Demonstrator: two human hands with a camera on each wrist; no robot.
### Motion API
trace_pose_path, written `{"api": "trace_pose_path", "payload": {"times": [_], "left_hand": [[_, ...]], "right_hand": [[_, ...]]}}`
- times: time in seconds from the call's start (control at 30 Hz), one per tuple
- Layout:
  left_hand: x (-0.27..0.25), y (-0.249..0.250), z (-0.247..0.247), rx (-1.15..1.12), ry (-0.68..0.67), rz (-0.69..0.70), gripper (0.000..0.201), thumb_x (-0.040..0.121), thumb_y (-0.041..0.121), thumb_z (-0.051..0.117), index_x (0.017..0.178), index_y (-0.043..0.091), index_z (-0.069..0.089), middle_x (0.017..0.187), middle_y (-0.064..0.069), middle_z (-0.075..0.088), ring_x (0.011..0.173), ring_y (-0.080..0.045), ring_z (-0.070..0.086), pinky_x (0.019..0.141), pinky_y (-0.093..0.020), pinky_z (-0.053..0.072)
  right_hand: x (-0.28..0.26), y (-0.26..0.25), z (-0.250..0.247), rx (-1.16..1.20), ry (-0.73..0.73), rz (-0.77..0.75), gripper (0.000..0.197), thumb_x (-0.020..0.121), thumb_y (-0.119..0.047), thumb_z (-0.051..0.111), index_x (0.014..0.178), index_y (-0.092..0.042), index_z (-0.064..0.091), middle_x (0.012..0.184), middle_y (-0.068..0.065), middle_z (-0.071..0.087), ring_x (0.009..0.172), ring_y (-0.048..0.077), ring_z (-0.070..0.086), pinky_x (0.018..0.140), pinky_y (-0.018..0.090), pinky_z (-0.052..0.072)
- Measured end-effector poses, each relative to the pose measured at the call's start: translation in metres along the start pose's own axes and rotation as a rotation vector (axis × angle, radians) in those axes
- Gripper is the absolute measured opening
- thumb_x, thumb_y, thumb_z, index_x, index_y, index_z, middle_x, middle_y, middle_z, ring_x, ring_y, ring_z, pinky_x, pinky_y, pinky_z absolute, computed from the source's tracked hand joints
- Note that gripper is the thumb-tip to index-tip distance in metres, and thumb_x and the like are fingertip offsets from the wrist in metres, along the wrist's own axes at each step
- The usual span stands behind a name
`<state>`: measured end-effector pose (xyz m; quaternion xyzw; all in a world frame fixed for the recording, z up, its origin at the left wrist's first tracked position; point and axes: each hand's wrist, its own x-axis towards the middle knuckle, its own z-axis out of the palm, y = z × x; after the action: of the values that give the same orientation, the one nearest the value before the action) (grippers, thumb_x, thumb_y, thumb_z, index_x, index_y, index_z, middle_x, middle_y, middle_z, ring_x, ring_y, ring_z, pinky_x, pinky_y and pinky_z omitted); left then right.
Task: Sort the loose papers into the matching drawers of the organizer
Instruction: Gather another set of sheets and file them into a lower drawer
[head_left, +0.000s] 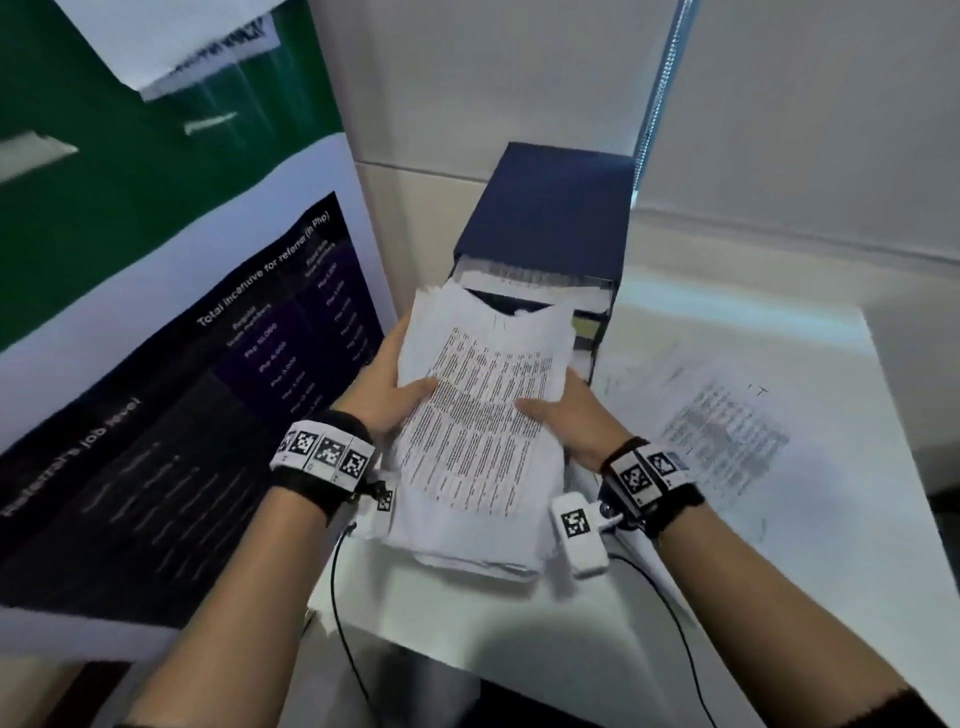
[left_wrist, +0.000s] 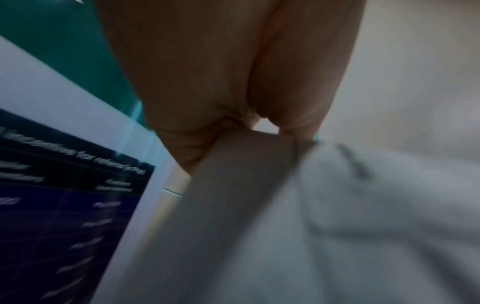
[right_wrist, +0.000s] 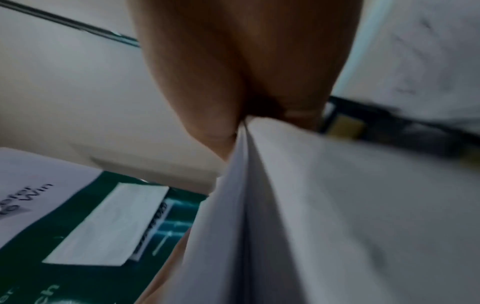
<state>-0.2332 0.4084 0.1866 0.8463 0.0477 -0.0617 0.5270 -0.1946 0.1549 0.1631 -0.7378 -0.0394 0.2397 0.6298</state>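
Your two bare forearms reach forward side by side, each wrist wrapped in a black band with square coded tags. Your left hand (head_left: 387, 382) grips the left edge of the stack of papers (head_left: 478, 415), thumb on top. Your right hand (head_left: 566, 418) grips the right edge, thumb lying across the printed sheet. The fingers underneath are probably curled, though both wrist views are blurred.
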Motion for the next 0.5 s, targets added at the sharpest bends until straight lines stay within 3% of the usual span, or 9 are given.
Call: {"api": "trace_pose_path", "payload": {"times": [0.07, 0.13, 0.23, 0.27, 0.37, 0.47, 0.5], "left_hand": [[-0.017, -0.027, -0.008, -0.026, -0.048, -0.120, 0.084, 0.091, 0.016, 0.068, 0.154, 0.033, 0.015, 0.143, 0.003, 0.049, 0.128, -0.018, 0.051, 0.107, -0.044, 0.044], [-0.034, -0.046, -0.013, -0.049, -0.070, -0.236, 0.078, 0.091, 0.012, 0.068, 0.153, 0.027, 0.022, 0.139, 0.000, 0.052, 0.125, -0.020, 0.053, 0.107, -0.043, 0.044], [-0.050, -0.063, -0.018, -0.082, -0.098, -0.364, 0.062, 0.090, 0.009, 0.068, 0.143, 0.023, 0.040, 0.137, -0.009, 0.056, 0.120, -0.025, 0.058, 0.108, -0.044, 0.044], [-0.054, -0.065, -0.019, -0.078, -0.114, -0.398, 0.058, 0.091, 0.009, 0.067, 0.142, 0.022, 0.042, 0.138, -0.012, 0.055, 0.120, -0.026, 0.058, 0.107, -0.043, 0.044], [-0.059, -0.068, -0.015, -0.090, -0.149, -0.460, 0.073, 0.092, 0.013, 0.066, 0.153, 0.015, 0.026, 0.136, -0.010, 0.055, 0.117, -0.024, 0.059, 0.103, -0.039, 0.046], [-0.061, -0.067, -0.007, -0.116, -0.195, -0.455, 0.060, 0.087, 0.015, 0.071, 0.137, 0.019, 0.040, 0.122, -0.005, 0.063, 0.110, -0.022, 0.062, 0.104, -0.042, 0.047], [-0.060, -0.070, -0.004, -0.117, -0.204, -0.437, 0.066, 0.082, 0.021, 0.074, 0.139, 0.017, 0.040, 0.126, -0.004, 0.061, 0.114, -0.021, 0.060, 0.107, -0.041, 0.045]], "right_hand": [[-0.009, 0.025, 0.029, 0.150, -0.101, 0.155, 0.044, 0.090, 0.000, 0.065, 0.131, -0.013, 0.055, 0.127, 0.007, 0.066, 0.109, 0.017, 0.067, 0.091, 0.036, 0.056], [-0.026, 0.044, 0.055, 0.293, -0.165, 0.348, 0.035, 0.091, 0.006, 0.060, 0.125, -0.002, 0.061, 0.114, 0.011, 0.071, 0.097, 0.020, 0.072, 0.079, 0.032, 0.060], [-0.045, 0.067, 0.076, 0.382, -0.268, 0.564, 0.029, 0.094, 0.002, 0.058, 0.123, 0.004, 0.062, 0.114, 0.017, 0.071, 0.097, 0.024, 0.071, 0.079, 0.034, 0.060], [-0.050, 0.071, 0.080, 0.357, -0.298, 0.605, 0.025, 0.093, -0.002, 0.061, 0.118, 0.003, 0.064, 0.111, 0.016, 0.071, 0.094, 0.024, 0.071, 0.077, 0.032, 0.060], [-0.058, 0.081, 0.082, 0.274, -0.301, 0.676, 0.019, 0.088, -0.011, 0.070, 0.102, 0.002, 0.070, 0.098, 0.014, 0.073, 0.077, 0.024, 0.070, 0.066, 0.029, 0.057], [-0.057, 0.081, 0.068, 0.244, -0.233, 0.680, 0.013, 0.092, -0.013, 0.066, 0.090, 0.000, 0.069, 0.077, 0.011, 0.074, 0.059, 0.022, 0.070, 0.051, 0.026, 0.054], [-0.056, 0.082, 0.062, 0.226, -0.220, 0.668, 0.013, 0.092, -0.015, 0.066, 0.088, -0.002, 0.068, 0.073, 0.008, 0.073, 0.056, 0.020, 0.069, 0.049, 0.023, 0.052]]}}
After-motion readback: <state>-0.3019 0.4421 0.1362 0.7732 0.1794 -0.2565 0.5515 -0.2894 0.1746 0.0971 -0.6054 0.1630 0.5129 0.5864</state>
